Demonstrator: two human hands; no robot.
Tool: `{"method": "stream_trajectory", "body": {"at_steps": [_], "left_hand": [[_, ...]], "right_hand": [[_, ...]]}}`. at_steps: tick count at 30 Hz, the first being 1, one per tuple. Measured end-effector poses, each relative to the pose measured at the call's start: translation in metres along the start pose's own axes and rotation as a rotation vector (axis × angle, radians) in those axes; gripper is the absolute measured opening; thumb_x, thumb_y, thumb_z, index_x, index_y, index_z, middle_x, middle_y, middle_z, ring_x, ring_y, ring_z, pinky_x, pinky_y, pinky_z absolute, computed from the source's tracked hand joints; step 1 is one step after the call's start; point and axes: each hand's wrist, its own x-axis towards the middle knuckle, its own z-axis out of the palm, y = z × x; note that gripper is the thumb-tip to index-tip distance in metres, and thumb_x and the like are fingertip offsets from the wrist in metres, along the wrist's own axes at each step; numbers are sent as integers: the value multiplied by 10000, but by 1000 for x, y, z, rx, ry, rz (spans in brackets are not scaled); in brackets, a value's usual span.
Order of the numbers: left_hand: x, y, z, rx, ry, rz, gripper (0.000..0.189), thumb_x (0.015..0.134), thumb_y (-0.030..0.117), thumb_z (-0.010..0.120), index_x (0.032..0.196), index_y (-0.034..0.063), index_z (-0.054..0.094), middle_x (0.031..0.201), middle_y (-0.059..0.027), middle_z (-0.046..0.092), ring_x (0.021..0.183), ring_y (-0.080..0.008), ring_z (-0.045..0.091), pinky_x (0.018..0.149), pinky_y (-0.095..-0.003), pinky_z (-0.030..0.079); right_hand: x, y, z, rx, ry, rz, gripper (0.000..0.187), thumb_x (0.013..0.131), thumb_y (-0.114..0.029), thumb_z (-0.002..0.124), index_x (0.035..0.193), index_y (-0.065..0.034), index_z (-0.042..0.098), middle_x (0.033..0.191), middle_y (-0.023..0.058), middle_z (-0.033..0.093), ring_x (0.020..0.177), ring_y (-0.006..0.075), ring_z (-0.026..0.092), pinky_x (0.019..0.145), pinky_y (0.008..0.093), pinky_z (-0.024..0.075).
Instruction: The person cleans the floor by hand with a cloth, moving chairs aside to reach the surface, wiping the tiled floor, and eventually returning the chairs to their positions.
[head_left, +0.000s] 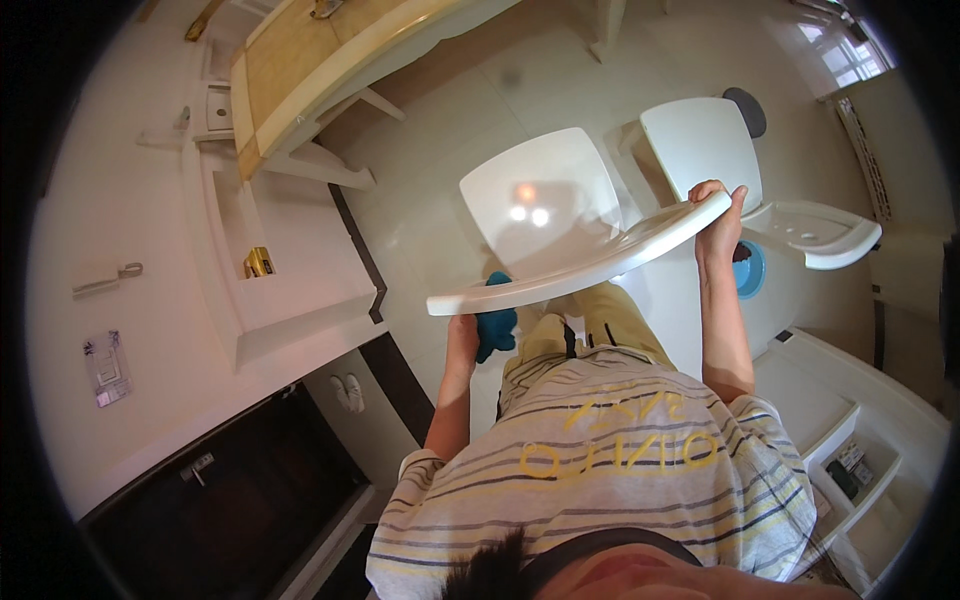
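Note:
A white chair (544, 199) stands right before me, its curved backrest nearest my body. My left hand (463, 337) grips the left end of the backrest's top rail, mostly hidden beneath it. A teal cloth (496, 330) hangs at that hand and shows above and below the rail. Around the rail's right end my right hand (720, 217) is closed, thumb and fingers over the edge. A second white chair (701, 146) is just beyond my right hand, with its backrest (821, 229) towards the right.
A table with a yellowish top (300, 67) stands at the upper left. Beside the second chair is a blue basin (751, 271) holding something dark. A grey round object (745, 112) is behind that chair. White shelving (855, 442) stands at the lower right, a dark door (225, 487) at the lower left.

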Motion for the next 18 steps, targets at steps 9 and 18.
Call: {"method": "stream_trajectory", "body": {"at_steps": [9,18], "left_hand": [[76,26,12,294,834,488,442,830,175,663,1153,-17,430,1085,-135,516,994,-209,531,822,-332,455],[132,101,-24,757,798,383,299,677,239,702,930,85,657,850,-160,658,780,-332,632,695,-395,507]], "right_hand": [[67,-1,34,-81,-343,-70,677,865,-675,354,968,-30,530,979,56,500,940,162,418,902,301,286],[146,10,64,-307,-493,-76,816,775,-699,503,1175,12,494,912,22,494,861,118,493,790,274,408]]}}
